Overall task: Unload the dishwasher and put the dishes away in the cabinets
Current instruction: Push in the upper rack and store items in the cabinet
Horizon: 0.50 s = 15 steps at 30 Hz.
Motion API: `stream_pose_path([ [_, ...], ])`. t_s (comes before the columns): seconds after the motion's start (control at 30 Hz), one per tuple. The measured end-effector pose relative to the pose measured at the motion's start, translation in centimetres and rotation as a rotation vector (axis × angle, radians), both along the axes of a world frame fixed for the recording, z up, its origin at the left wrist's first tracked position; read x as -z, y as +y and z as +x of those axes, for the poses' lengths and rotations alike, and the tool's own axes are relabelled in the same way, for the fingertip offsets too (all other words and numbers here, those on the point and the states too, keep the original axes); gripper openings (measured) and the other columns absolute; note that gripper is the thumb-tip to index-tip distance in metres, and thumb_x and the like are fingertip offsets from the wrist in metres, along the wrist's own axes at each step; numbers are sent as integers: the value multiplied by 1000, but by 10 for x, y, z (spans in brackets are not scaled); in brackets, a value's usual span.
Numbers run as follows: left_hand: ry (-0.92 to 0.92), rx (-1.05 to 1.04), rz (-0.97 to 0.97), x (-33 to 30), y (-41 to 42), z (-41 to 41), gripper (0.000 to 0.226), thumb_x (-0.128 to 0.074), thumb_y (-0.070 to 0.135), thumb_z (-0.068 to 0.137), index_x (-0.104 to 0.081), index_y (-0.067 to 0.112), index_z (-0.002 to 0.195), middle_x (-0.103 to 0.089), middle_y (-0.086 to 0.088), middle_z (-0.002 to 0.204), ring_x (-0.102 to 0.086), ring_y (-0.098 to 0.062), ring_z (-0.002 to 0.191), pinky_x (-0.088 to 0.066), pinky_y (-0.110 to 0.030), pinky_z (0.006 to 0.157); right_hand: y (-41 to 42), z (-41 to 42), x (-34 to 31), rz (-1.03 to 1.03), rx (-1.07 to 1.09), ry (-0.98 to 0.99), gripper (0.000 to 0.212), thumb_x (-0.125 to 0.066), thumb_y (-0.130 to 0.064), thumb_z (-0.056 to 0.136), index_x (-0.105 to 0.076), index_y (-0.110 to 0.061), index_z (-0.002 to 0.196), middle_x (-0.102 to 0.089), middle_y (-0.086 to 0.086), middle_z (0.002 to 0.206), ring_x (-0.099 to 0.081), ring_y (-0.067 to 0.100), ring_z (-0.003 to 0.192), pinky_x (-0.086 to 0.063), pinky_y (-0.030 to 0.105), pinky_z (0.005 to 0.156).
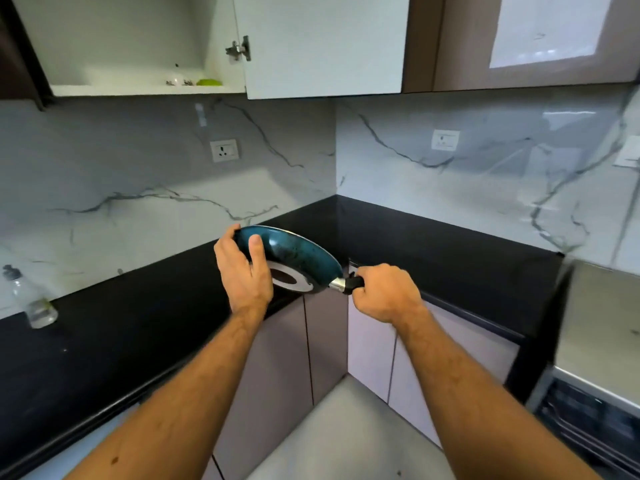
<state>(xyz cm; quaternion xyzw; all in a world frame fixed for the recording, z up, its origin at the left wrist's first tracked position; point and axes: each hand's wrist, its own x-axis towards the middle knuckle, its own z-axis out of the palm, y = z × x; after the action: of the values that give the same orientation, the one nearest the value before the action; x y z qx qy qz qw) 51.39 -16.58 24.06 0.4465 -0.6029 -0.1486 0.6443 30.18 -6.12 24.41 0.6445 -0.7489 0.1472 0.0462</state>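
Note:
A teal frying pan (294,252) with a metal disc on its underside is tilted in the air above the corner of the black countertop (433,244). My right hand (384,294) grips the pan's black handle. My left hand (242,268) holds the pan's far rim, thumb on the underside and fingers curled over the edge. Above at the left, an upper cabinet (138,89) stands open with its white door (322,46) swung out; small items and a green object (209,82) lie on its shelf. The open dishwasher (588,420) shows at the lower right edge.
A clear plastic bottle (34,303) stands on the counter at the far left. Marble-patterned backsplash with wall sockets (224,150) runs behind the counter. Closed lower cabinet doors (370,341) fill the corner below. Closed brown upper cabinets (519,43) hang at the right.

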Motion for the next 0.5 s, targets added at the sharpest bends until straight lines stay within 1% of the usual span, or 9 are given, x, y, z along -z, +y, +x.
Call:
stream_pose_path([
  [0.1,7,-31,-44,-13,-39,2,56,-34,53,97,-42,18,140,-47,0,134,-46,-14,124,-42,-40,106,-45,-8,-22,-21,-51,-13,7,-51,-30,79,-52,-26,74,-56,-6,66,-50,12,56,-35,27,50],
  [0.13,4,-40,-57,-20,-51,2,55,-34,53,98,-41,19,140,-47,1,134,-47,-13,123,-43,-40,105,-60,-10,-29,-29,-67,-14,7,-51,-29,78,-51,-26,72,-56,-6,65,-50,12,56,-35,27,50],
  [0.23,-2,-77,-77,-41,-81,2,59,-34,55,96,-40,18,141,-45,1,135,-46,-10,121,-42,-25,100,-101,-13,-51,-50,-111,-1,6,-50,-30,77,-54,-25,76,-55,-6,65,-52,15,58,-41,29,54],
  [0.27,-2,-84,-87,-48,-89,2,60,-34,56,96,-40,18,142,-46,1,135,-46,-10,121,-42,-25,101,-111,-13,-57,-56,-126,-2,6,-50,-30,78,-54,-25,76,-56,-6,65,-53,15,58,-43,30,55],
  [0.37,13,-96,-148,-71,-119,4,58,-37,53,97,-40,16,142,-51,-1,135,-48,-14,125,-41,-40,107,-149,-14,-79,-103,-177,21,7,-50,-29,79,-55,-25,77,-55,-5,66,-53,18,61,-44,31,59],
  [0.4,22,-110,-163,-79,-129,5,57,-38,52,97,-40,16,142,-52,-1,134,-48,-15,125,-41,-40,107,-161,-13,-85,-116,-190,29,8,-50,-29,79,-56,-25,78,-55,-5,67,-54,19,62,-45,32,60],
  [0.43,29,-125,-172,-85,-137,6,58,-38,51,96,-40,16,142,-52,-2,134,-48,-15,125,-41,-37,107,-172,-12,-91,-126,-201,30,9,-51,-29,80,-58,-25,80,-55,-5,68,-55,19,64,-46,32,61],
  [0.47,30,-147,-178,-93,-147,9,58,-38,51,96,-40,15,142,-52,-2,135,-47,-15,125,-39,-30,107,-186,-10,-97,-136,-215,29,11,-51,-30,80,-59,-24,82,-56,-4,69,-55,19,65,-47,32,62],
  [0.5,24,-169,-186,-99,-157,12,59,-38,50,96,-40,15,142,-51,-2,136,-46,-15,125,-36,-19,105,-200,-8,-102,-147,-226,29,13,-51,-30,79,-60,-23,83,-57,-3,70,-56,19,65,-49,33,63],
])
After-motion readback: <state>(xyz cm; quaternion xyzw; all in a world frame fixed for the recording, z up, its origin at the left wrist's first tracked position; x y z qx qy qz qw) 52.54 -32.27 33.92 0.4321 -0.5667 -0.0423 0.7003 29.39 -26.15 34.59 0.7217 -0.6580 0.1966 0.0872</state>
